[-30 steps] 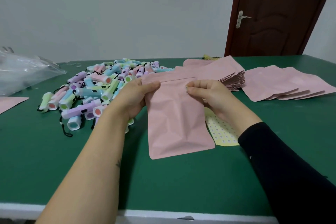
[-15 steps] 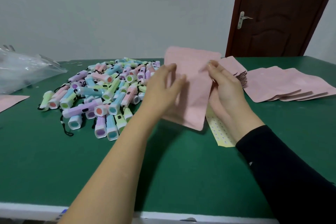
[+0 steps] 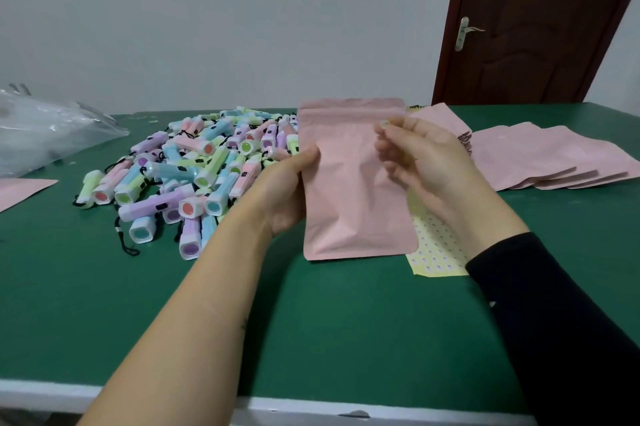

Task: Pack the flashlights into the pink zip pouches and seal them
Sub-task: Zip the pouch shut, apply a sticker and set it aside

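Observation:
I hold a pink zip pouch upright above the green table, its zip strip at the top. My left hand grips its left edge, thumb on the front. My right hand is at the pouch's upper right, its fingertips pinching a small pale round sticker against the pouch's front. The pouch bulges a little; its contents are hidden. A heap of pastel flashlights with black wrist cords lies to the left of the pouch.
A yellow sticker sheet lies under my right wrist. A stack of empty pink pouches and a fanned row of pouches lie to the right. A clear plastic bag and another pink pouch are at the far left.
The pouch was lifted off the table, turned over and now stands upright with the zip on top. My left hand shifted to its left edge; my right hand now pinches a sticker.

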